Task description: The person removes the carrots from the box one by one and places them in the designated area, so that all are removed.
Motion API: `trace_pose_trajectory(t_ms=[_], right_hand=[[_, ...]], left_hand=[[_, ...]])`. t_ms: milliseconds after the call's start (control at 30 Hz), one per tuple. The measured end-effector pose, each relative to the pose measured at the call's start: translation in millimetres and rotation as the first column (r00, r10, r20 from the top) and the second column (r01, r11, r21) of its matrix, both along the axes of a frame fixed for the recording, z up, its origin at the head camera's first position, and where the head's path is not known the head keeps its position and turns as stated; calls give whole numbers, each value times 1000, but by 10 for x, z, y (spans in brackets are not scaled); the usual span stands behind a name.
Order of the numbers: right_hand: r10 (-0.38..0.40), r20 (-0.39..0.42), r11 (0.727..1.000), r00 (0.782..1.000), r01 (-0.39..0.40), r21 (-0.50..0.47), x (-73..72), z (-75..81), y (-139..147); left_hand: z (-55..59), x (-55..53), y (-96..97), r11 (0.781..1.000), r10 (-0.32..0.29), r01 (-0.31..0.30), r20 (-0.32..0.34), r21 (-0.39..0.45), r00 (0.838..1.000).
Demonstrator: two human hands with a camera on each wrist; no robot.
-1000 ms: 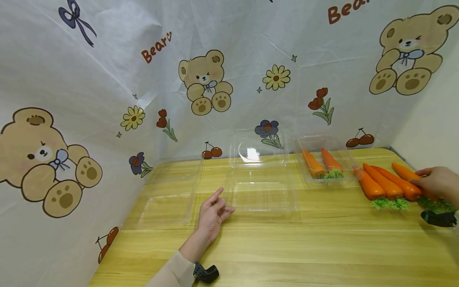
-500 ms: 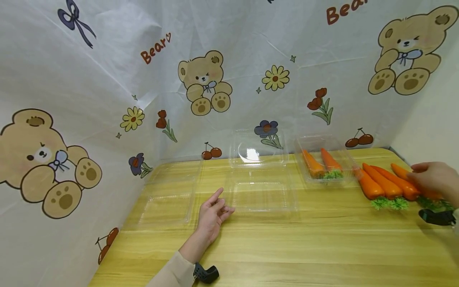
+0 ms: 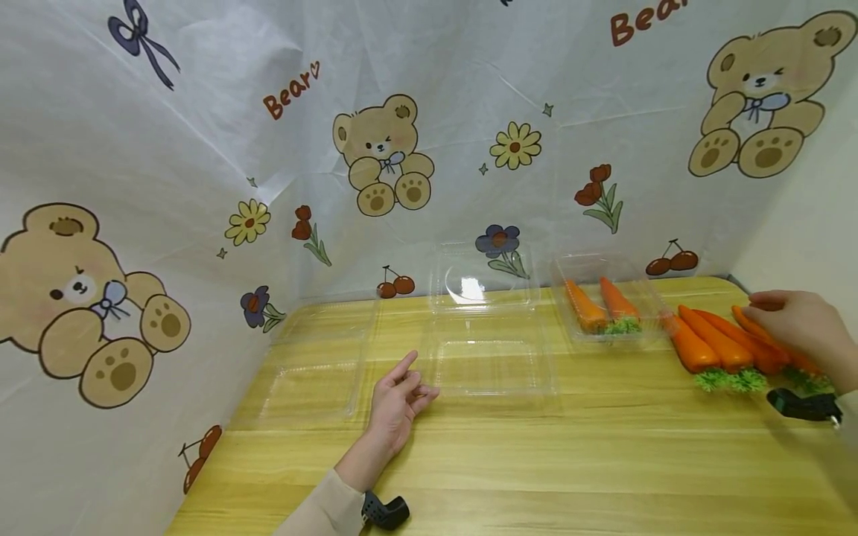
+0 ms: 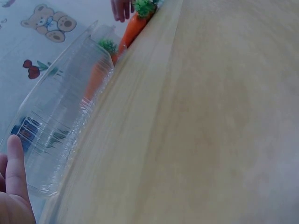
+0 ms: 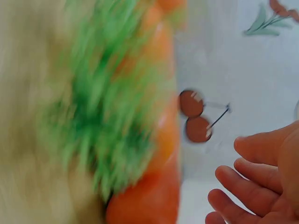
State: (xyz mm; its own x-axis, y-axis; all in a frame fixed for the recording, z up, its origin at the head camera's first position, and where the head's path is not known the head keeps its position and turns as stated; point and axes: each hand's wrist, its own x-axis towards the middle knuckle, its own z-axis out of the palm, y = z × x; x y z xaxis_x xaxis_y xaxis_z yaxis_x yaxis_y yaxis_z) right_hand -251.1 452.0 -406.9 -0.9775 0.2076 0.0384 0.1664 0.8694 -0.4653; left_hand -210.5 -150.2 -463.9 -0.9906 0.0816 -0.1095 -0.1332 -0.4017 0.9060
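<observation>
My left hand (image 3: 397,408) rests on the table by the front left corner of a clear plastic clamshell box (image 3: 492,391), whose lid is raised. Its fingers are loosely extended and hold nothing. Over at the right, my right hand (image 3: 804,324) hovers at the rightmost carrot (image 3: 747,321) of a row. In the right wrist view, the thumb and fingers are apart with nothing between them. Several orange carrots (image 3: 713,342) with green tops lie side by side there, their tips pointing to the back. Two more carrots (image 3: 617,301) lie inside another clear box (image 3: 646,298).
A third clear clamshell box (image 3: 311,365) lies open on the left of the wooden table (image 3: 536,461). Behind the table hangs a white cloth (image 3: 462,89) printed with bears and flowers. A pale wall (image 3: 804,231) stands at the right.
My right hand has moved up and slightly left, off the rightmost carrot's side. That carrot now lies a little closer to its neighbour. My left hand has stayed put.
</observation>
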Motion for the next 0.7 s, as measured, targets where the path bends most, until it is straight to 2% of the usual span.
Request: trace_pose_trajectory(t_ms=[200, 333, 700], right_hand=[[-6, -68, 997, 998, 1, -78, 48, 81, -194], [36, -124, 995, 992, -48, -90, 95, 141, -365], [87, -113, 983, 990, -104, -149, 156, 289, -749]], left_hand=[[-5, -5, -4, 1000, 3, -3, 2, 3, 1000], [-14, -13, -7, 1000, -1, 1, 1, 2, 1000], [-11, -7, -7, 1000, 3, -3, 8, 1, 1000]])
